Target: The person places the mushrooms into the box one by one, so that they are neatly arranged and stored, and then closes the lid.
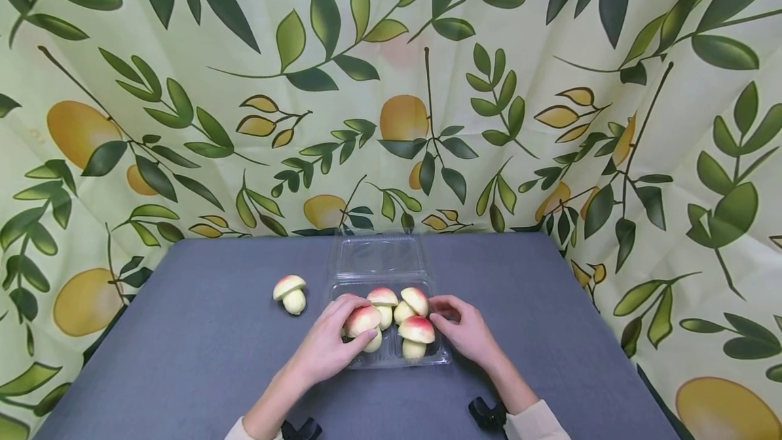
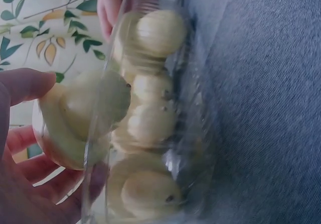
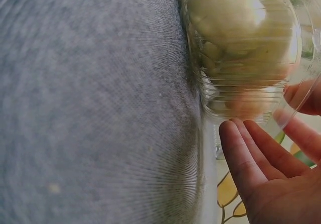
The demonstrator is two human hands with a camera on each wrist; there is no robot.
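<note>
My left hand (image 1: 332,338) holds a mushroom (image 1: 363,321) with a pale stem and red-tinted cap, thumb on one side and fingers on the other. In the left wrist view this mushroom (image 2: 80,113) is at the near wall of a clear plastic clamshell box (image 1: 391,360), partly seen through it. Several similar mushrooms (image 1: 417,330) lie inside the box. My right hand (image 1: 467,331) is at the box's right side; in the right wrist view its fairly straight fingers (image 3: 241,153) are against or very near the ribbed wall.
The box's clear lid (image 1: 380,257) lies folded back behind it. One more mushroom (image 1: 290,294) lies on the grey tabletop (image 1: 201,331) to the left. A leaf-and-fruit patterned cloth (image 1: 391,87) hangs behind and beside the table.
</note>
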